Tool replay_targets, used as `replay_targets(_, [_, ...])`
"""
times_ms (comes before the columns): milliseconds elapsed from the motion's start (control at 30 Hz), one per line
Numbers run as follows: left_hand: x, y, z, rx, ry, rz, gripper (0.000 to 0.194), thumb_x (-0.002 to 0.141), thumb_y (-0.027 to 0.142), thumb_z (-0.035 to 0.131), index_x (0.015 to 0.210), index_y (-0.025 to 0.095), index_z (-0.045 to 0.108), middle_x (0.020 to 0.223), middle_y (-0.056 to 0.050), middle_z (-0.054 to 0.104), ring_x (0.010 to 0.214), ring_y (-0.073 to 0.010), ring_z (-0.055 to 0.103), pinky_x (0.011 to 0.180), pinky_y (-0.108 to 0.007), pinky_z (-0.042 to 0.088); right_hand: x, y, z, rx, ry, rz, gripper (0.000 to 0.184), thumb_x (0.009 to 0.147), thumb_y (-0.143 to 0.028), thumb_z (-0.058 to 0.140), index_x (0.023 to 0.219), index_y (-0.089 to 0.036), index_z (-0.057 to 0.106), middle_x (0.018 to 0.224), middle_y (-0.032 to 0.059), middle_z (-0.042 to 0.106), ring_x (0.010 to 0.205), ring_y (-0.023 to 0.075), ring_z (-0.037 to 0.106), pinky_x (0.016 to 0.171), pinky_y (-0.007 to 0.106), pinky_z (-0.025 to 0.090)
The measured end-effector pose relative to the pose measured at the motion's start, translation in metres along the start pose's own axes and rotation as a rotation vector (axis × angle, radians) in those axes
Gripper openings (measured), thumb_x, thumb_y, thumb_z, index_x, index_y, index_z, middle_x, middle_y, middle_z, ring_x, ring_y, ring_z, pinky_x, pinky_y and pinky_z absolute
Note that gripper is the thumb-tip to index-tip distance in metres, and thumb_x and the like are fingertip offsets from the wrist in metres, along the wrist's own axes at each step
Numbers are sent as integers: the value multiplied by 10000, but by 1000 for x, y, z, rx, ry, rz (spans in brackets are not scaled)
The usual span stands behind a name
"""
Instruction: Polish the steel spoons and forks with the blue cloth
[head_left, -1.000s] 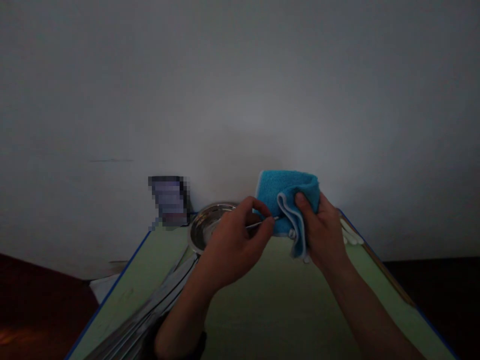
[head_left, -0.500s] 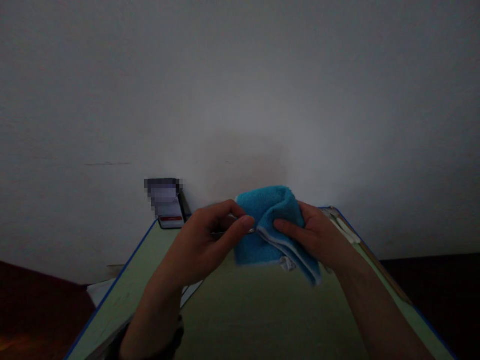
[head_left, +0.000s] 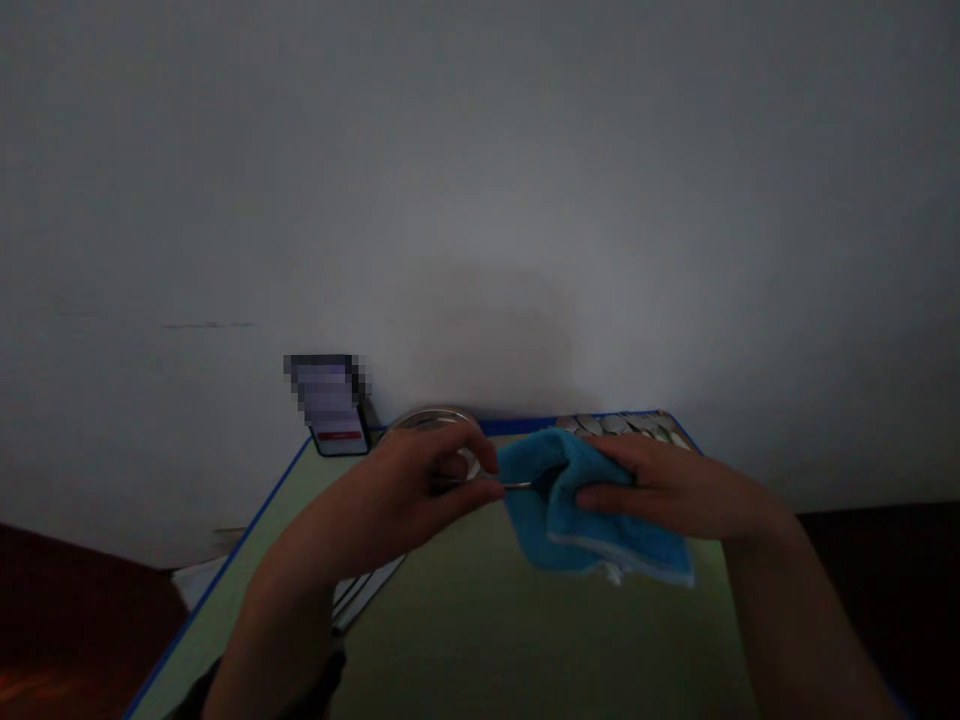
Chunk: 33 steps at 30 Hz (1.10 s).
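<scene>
My left hand (head_left: 420,495) pinches the thin metal handle of a piece of cutlery (head_left: 517,486), whose other end is hidden inside a blue cloth (head_left: 577,520). My right hand (head_left: 667,485) is closed around that folded cloth, holding it over the green table (head_left: 525,620). Which kind of utensil it is cannot be told. Both hands hover just above the table's far half.
A steel bowl (head_left: 439,425) stands at the table's far edge behind my left hand. Several spoons (head_left: 630,425) lie in a row at the far right. More cutlery (head_left: 367,595) lies at the left beside my forearm. A phone (head_left: 334,405) leans on the wall.
Both hands and the cloth have dropped lower and nearer. The cloth has slid right along the utensil, baring more of its handle. The view has tilted, revealing the spoons at the far edge.
</scene>
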<state>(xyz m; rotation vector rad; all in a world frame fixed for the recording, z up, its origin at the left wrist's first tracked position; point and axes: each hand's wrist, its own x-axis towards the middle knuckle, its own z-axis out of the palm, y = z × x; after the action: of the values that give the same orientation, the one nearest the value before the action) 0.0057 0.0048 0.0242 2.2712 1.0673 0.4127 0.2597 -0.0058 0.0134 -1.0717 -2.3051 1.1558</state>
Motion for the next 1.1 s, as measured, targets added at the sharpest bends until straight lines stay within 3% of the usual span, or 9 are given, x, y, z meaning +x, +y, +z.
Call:
replay_targets(133, [-3, -3, -4, 40, 41, -2, 216, 844, 394, 481, 855, 196, 567, 540, 60, 496, 475, -62, 446, 443, -160, 321, -3, 0, -2, -66, 29, 46, 384, 855, -364, 474, 1228, -268, 473, 1001, 3, 623, 838, 148, 588, 700, 260, 468])
replay_targets(300, [0, 5, 2, 132, 127, 83, 162, 815, 339, 535, 815, 195, 610, 475, 75, 451, 422, -50, 397, 421, -156, 291, 5, -6, 8, -115, 58, -10, 461, 801, -284, 556, 1247, -265, 442, 1013, 5, 615, 828, 137, 572, 711, 254, 445])
replay_targets(467, [3, 15, 6, 199, 208, 166, 146, 805, 322, 546, 809, 201, 627, 512, 58, 522, 448, -56, 449, 440, -161, 301, 14, -11, 12, -140, 159, -11, 180, 772, -315, 589, 906, -195, 599, 766, -15, 613, 673, 121, 551, 601, 234, 417])
replay_targets(533, [4, 16, 6, 183, 233, 169, 147, 804, 318, 550, 805, 192, 625, 486, 61, 498, 441, -58, 439, 436, -162, 301, 16, -11, 12, -115, 193, -2, 160, 778, -330, 580, 846, -189, 608, 726, -17, 609, 640, 118, 544, 567, 227, 410])
replay_targets(733, [7, 20, 8, 131, 350, 143, 167, 808, 318, 542, 853, 177, 618, 553, 36, 555, 495, -73, 491, 468, -167, 358, 19, -3, 12, 53, 580, 71, 259, 748, -431, 592, 830, -187, 619, 709, -12, 632, 628, 129, 563, 541, 227, 429])
replay_targets(833, [8, 21, 11, 104, 384, 124, 172, 819, 316, 530, 878, 168, 595, 592, 25, 580, 505, -78, 510, 484, -176, 386, 20, 1, 14, 154, 681, 89, 286, 759, -451, 571, 850, -185, 625, 744, 1, 652, 637, 136, 578, 559, 240, 452])
replay_targets(933, [6, 19, 10, 25, 326, 117, 169, 847, 295, 495, 950, 178, 561, 655, 20, 600, 516, -74, 516, 488, -175, 410, 20, 6, 14, 243, 697, 85, 298, 762, -457, 563, 854, -179, 621, 767, 15, 662, 640, 146, 588, 565, 255, 472])
replay_targets(1100, [-9, 5, -5, -119, 114, 160, 242, 848, 222, 515, 1086, 264, 528, 919, 12, 635, 762, -88, 601, 607, -151, 480, 15, 14, 8, 269, 775, 114, 290, 754, -443, 579, 860, -176, 612, 763, 25, 666, 624, 156, 597, 552, 269, 489])
